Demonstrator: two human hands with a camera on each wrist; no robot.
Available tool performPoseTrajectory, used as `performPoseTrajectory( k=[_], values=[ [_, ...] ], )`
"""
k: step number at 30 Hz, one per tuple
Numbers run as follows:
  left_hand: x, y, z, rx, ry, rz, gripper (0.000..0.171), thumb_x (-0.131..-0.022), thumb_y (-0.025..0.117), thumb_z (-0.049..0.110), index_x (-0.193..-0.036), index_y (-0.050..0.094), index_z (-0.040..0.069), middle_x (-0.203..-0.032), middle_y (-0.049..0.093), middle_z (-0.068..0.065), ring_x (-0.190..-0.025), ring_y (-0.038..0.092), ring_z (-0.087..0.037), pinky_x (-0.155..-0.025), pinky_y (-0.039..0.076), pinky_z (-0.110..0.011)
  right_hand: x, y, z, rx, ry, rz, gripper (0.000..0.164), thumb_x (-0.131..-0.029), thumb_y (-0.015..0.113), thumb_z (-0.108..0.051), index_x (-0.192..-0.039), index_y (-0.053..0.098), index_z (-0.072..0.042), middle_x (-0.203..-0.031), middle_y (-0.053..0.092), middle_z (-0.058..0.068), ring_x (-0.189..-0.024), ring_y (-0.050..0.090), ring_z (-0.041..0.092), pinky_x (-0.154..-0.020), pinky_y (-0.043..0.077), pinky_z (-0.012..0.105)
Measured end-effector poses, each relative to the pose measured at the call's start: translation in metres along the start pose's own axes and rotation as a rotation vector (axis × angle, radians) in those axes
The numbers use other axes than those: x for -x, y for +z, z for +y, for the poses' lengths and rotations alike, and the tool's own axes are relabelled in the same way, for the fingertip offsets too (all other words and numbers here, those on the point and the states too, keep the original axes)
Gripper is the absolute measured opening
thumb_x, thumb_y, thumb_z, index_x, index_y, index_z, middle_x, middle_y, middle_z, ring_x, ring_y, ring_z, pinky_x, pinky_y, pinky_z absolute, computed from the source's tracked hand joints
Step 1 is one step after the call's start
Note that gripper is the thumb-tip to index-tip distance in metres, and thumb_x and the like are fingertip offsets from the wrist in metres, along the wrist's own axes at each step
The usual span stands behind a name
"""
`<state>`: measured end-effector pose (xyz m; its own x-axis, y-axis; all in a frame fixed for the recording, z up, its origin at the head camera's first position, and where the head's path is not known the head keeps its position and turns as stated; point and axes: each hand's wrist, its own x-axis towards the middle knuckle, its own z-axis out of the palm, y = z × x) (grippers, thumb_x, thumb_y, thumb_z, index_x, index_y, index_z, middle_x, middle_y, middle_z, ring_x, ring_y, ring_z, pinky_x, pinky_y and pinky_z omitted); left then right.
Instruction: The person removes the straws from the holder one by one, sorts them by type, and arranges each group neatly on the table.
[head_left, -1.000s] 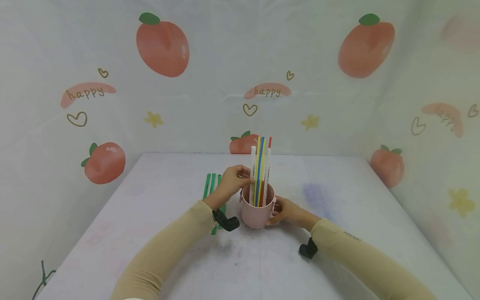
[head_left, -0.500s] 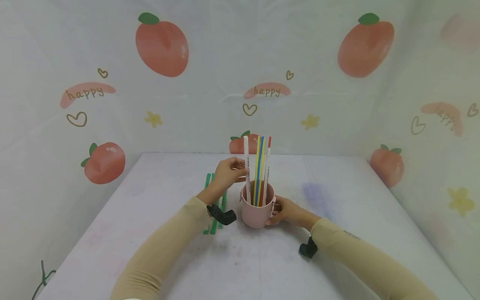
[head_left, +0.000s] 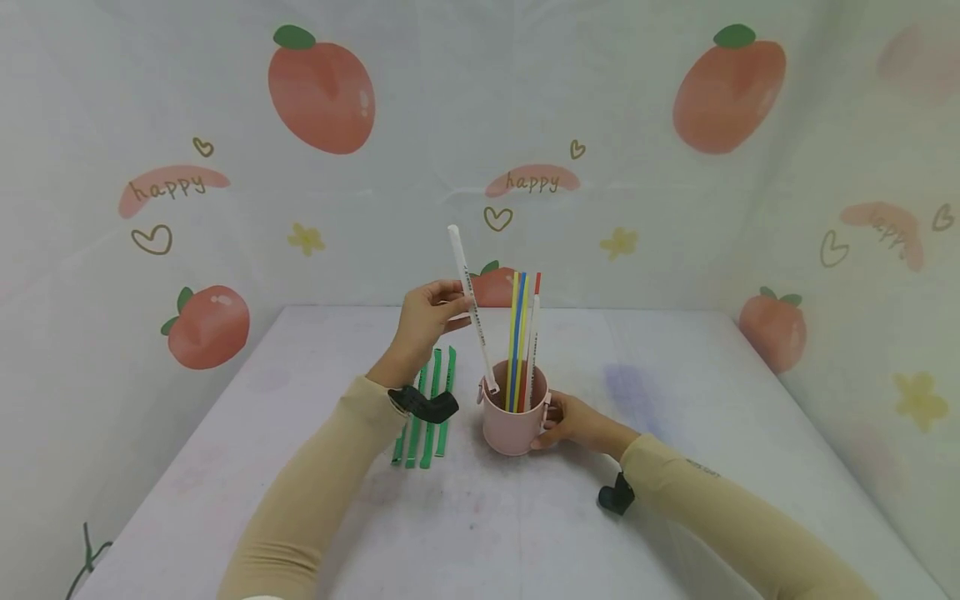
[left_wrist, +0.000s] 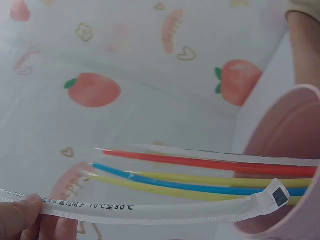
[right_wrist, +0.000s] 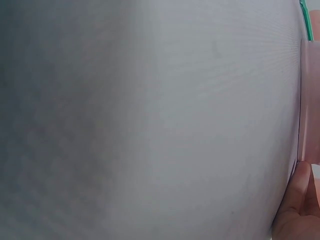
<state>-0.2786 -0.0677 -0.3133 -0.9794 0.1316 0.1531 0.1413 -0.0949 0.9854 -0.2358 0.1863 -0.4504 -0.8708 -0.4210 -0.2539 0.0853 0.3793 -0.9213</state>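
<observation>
My left hand (head_left: 429,315) pinches a white paper-wrapped straw (head_left: 472,300) between thumb and fingers. The straw tilts up to the left, its lower end at the mouth of a small pink bucket (head_left: 512,433). In the left wrist view, that crimped end with a dark square (left_wrist: 280,197) overlaps the bucket's opening. Standing in the bucket are yellow straws, a blue straw (left_wrist: 200,187), a red straw (left_wrist: 200,161) and another white wrapped straw (head_left: 534,350). My right hand (head_left: 581,423) holds the bucket's right side by its ear, thumb low on the wall.
Several green-wrapped straws (head_left: 429,433) lie side by side on the white-covered table (head_left: 480,533), left of the bucket and partly behind my left wrist. A printed cloth wall (head_left: 420,208) rises at the back. A green cord (head_left: 88,550) shows at the lower left.
My left hand has moved up and left, drawing the white wrapped straw upward from among the others until its lower end shows at the bucket's mouth. The right hand and bucket have stayed put.
</observation>
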Motion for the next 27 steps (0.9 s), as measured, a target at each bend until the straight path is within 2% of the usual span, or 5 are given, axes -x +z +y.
performPoseTrajectory(
  k=[6,11,17,22,27],
  values=[
    [-0.001,-0.018,0.016,0.031,0.014,0.037,0.032,-0.092,0.064,0.004,-0.121,0.057,-0.007,-0.093,0.062,-0.001,-0.082,0.068,-0.007,-0.087,0.055,-0.036,0.000,0.000,0.000,-0.011,0.002,-0.009,0.078,-0.075,0.082,-0.003,-0.141,0.041,0.002,-0.132,0.055,0.014,-0.117,0.051,0.021,-0.108,0.042,0.039],
    [-0.003,-0.034,0.018,0.026,0.011,0.056,0.037,-0.092,0.063,0.004,-0.126,0.055,-0.008,-0.095,0.063,0.000,-0.085,0.067,-0.008,-0.086,0.056,-0.031,0.000,0.000,-0.001,-0.010,0.006,-0.005,0.077,-0.075,0.082,-0.003,-0.141,0.041,0.002,-0.132,0.055,0.014,-0.116,0.052,0.021,-0.107,0.042,0.039],
    [-0.009,-0.052,0.010,0.004,-0.030,0.075,0.040,-0.093,0.062,0.006,-0.130,0.053,-0.006,-0.096,0.062,0.001,-0.085,0.066,-0.006,-0.084,0.056,-0.026,0.001,0.000,-0.001,0.007,0.008,0.002,0.076,-0.075,0.082,-0.005,-0.140,0.043,0.001,-0.130,0.056,0.014,-0.114,0.052,0.022,-0.106,0.043,0.039],
    [-0.010,-0.063,0.002,-0.064,-0.084,0.091,0.042,-0.095,0.060,0.007,-0.134,0.051,-0.004,-0.095,0.060,0.003,-0.084,0.064,-0.004,-0.086,0.056,-0.026,0.001,0.000,-0.001,0.006,0.016,-0.001,0.078,-0.075,0.083,-0.007,-0.141,0.042,0.000,-0.132,0.055,0.014,-0.117,0.051,0.022,-0.107,0.042,0.040],
    [-0.012,-0.074,-0.012,-0.124,-0.148,0.097,0.043,-0.096,0.059,0.007,-0.137,0.050,-0.002,-0.095,0.059,0.002,-0.083,0.064,-0.003,-0.086,0.056,-0.025,0.001,0.000,-0.001,0.012,0.013,0.007,0.078,-0.074,0.084,-0.007,-0.140,0.044,-0.001,-0.132,0.056,0.013,-0.117,0.052,0.023,-0.107,0.042,0.039]
  ],
)
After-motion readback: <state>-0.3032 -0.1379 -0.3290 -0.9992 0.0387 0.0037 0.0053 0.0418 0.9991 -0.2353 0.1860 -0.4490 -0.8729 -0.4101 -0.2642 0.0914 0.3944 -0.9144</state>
